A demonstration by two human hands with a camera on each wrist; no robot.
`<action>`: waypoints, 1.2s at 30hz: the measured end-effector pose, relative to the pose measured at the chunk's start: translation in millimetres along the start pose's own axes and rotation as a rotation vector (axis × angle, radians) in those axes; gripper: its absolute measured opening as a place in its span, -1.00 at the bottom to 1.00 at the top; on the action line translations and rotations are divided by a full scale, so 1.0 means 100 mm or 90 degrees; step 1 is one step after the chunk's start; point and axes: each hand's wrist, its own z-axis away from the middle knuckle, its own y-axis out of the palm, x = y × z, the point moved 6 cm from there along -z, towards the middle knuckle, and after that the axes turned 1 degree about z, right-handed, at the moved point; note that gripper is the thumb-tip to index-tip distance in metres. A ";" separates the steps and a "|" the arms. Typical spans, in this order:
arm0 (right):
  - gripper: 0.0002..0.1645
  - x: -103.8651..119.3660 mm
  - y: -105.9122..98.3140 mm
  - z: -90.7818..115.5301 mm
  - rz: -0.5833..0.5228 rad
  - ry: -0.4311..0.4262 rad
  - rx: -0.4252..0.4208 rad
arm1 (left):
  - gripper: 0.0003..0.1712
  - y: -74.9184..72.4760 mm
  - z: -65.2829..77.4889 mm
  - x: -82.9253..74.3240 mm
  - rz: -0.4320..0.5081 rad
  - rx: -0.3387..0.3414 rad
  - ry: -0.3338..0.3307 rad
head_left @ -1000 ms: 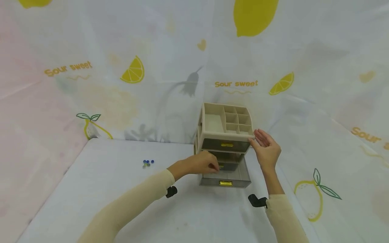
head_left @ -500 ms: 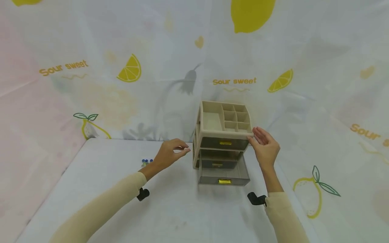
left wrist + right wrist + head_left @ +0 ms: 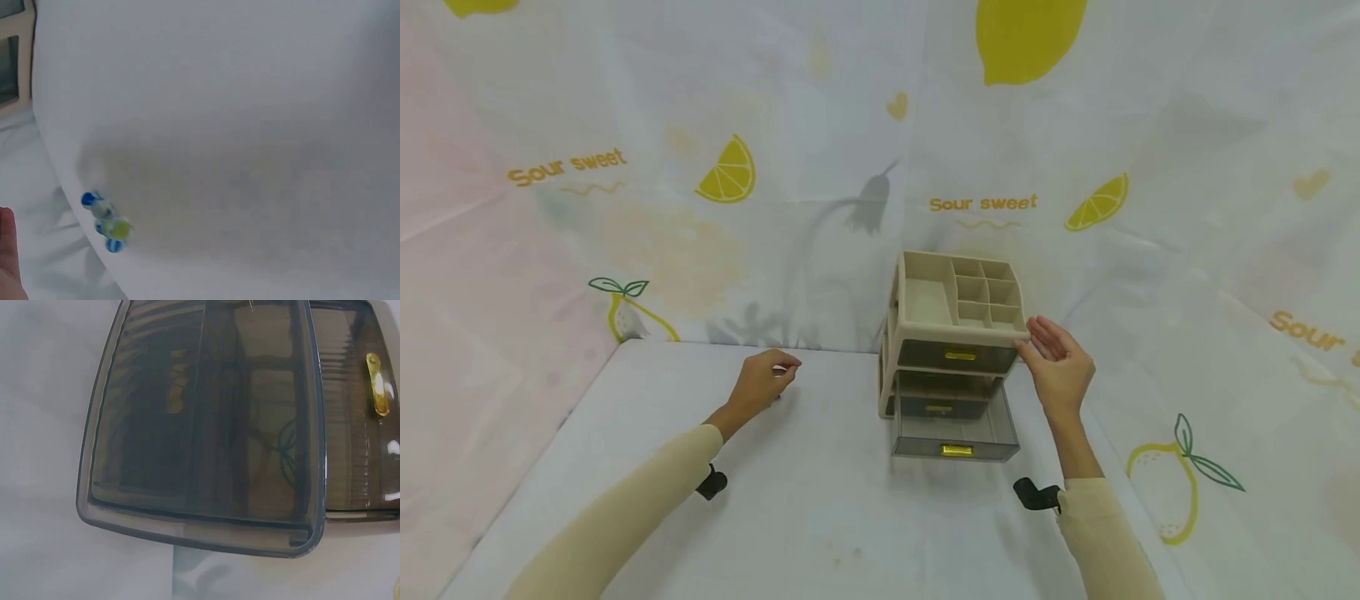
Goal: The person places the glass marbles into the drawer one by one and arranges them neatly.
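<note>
My left hand (image 3: 762, 383) is low over the left part of the table, with its thumb and fingers loosely bent and nothing seen between them. Under it lie several small glass marbles (image 3: 114, 229), blue and yellow-green, mostly hidden by the hand in the head view. A beige drawer unit (image 3: 973, 335) with smoky drawers and gold handles stands right of centre. One lower drawer (image 3: 957, 451) is pulled out. My right hand (image 3: 1062, 367) touches the unit's upper right front corner, the thumb at the front and the nearly straight fingers along the side.
The unit's top has one large compartment (image 3: 927, 302) and several small ones. In the right wrist view the pulled-out drawer (image 3: 187, 444) fills the middle. A white table (image 3: 820, 517) meets a lemon-printed cloth (image 3: 820, 275) behind and at the sides.
My left hand has moved from above the pulled-out drawer leftward to the marbles, which it now covers in the head view. My right hand has stayed at the unit's corner.
</note>
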 end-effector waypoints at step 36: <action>-0.46 -0.02 0.00 0.00 -0.004 -0.008 0.007 | -0.83 -0.23 0.45 0.66 -0.110 0.165 -0.141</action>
